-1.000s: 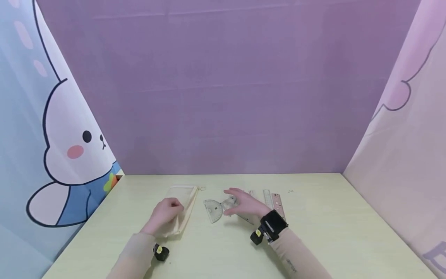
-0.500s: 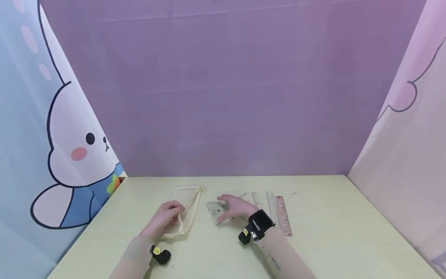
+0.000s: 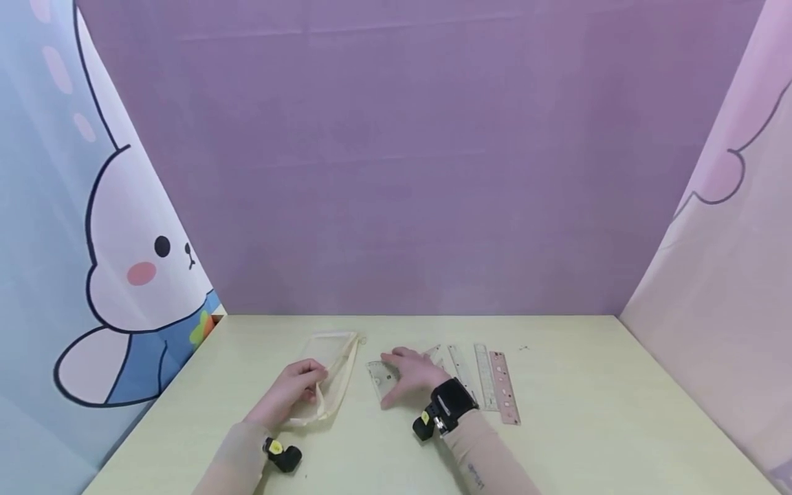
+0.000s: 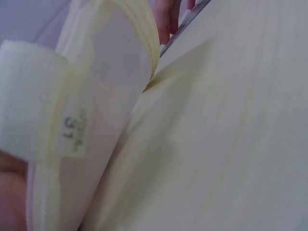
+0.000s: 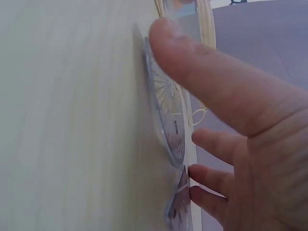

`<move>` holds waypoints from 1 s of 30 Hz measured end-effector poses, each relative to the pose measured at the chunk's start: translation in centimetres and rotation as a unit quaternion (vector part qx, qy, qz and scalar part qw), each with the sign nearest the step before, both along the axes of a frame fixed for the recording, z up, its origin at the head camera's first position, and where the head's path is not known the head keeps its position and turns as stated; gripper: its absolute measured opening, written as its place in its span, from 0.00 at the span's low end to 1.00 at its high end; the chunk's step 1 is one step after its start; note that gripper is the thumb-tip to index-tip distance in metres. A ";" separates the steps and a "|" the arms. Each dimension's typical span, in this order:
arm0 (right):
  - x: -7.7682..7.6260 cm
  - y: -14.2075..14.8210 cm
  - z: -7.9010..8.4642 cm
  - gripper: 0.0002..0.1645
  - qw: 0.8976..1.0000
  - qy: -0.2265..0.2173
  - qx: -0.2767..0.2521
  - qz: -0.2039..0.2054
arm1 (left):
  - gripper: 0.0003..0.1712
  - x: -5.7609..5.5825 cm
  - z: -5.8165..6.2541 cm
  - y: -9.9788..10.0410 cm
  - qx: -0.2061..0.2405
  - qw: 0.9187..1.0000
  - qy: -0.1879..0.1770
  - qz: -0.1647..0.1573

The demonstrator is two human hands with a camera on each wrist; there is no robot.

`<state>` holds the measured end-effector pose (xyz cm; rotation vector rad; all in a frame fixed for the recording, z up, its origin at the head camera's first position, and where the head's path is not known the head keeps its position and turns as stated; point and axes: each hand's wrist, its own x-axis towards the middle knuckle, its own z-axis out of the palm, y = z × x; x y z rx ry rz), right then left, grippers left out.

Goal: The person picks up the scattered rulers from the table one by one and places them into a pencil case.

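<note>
At the left of the table lies a translucent pouch [image 3: 337, 375] with cream edging and a small cord loop at its far corner. My left hand [image 3: 287, 392] pinches its near edge. Close up in the left wrist view, that edge stands raised and a small label [image 4: 73, 127] shows on the pouch [image 4: 120, 53]. Over a clear protractor [image 3: 380, 377], my right hand [image 3: 410, 377] spreads its thumb and fingers. The right wrist view has the thumb [image 5: 207, 77] over one end of the protractor [image 5: 168, 106], fingertips near the table; whether they touch it I cannot tell.
Beside my right hand lies a set square [image 3: 435, 352], partly covered. Farther right are a clear ruler [image 3: 463, 370], another clear ruler [image 3: 485, 378] and a pink ruler [image 3: 505, 388]. A purple backdrop [image 3: 408, 172] stands behind the table's far edge.
My right hand has moved left and lowered over the protractor, uncovering more of the rulers. The left hand has lifted the pouch's near edge a little.
</note>
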<state>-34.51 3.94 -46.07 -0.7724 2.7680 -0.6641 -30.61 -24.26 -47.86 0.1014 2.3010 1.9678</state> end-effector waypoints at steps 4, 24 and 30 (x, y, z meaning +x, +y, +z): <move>0.0 -0.2 -0.1 0.62 1.000 0.019 0.012 -0.005 | 0.11 0.0 0.1 0.2 -0.001 1.000 -0.002 0.001; 0.4 -0.4 -0.4 0.61 0.999 0.037 -0.010 -0.012 | 0.12 -0.1 -0.4 0.1 -0.016 1.000 -0.002 0.011; 0.4 -0.7 -0.3 0.63 0.998 0.035 -0.042 -0.018 | 0.11 -0.2 -0.2 0.2 -0.018 1.000 -0.005 0.015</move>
